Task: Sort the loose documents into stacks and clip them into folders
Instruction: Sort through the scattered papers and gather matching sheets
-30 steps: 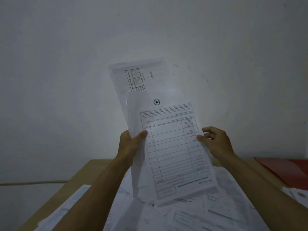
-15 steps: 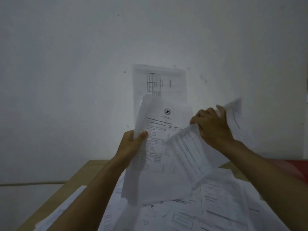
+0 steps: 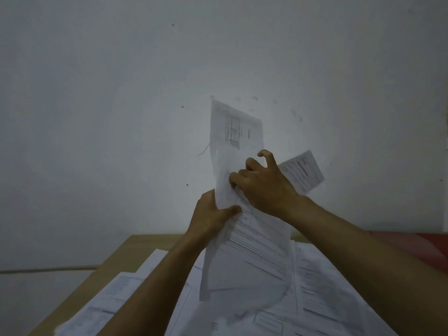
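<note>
While loose papers (image 3: 135, 294) cover the wooden table (image 3: 135, 246), the left hand (image 3: 213, 214) pinches a raised sheaf of papers (image 3: 244, 258) at its left edge, thumb in front. Just right, the right hand (image 3: 266, 187) closes on another sheet (image 3: 303, 170). Far right lies a red folder (image 3: 426, 246).

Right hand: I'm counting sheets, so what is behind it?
Behind the right hand a printed sheet sticks out to the right, and the held stack in the left hand continues; their covered parts and count are hidden.
</note>
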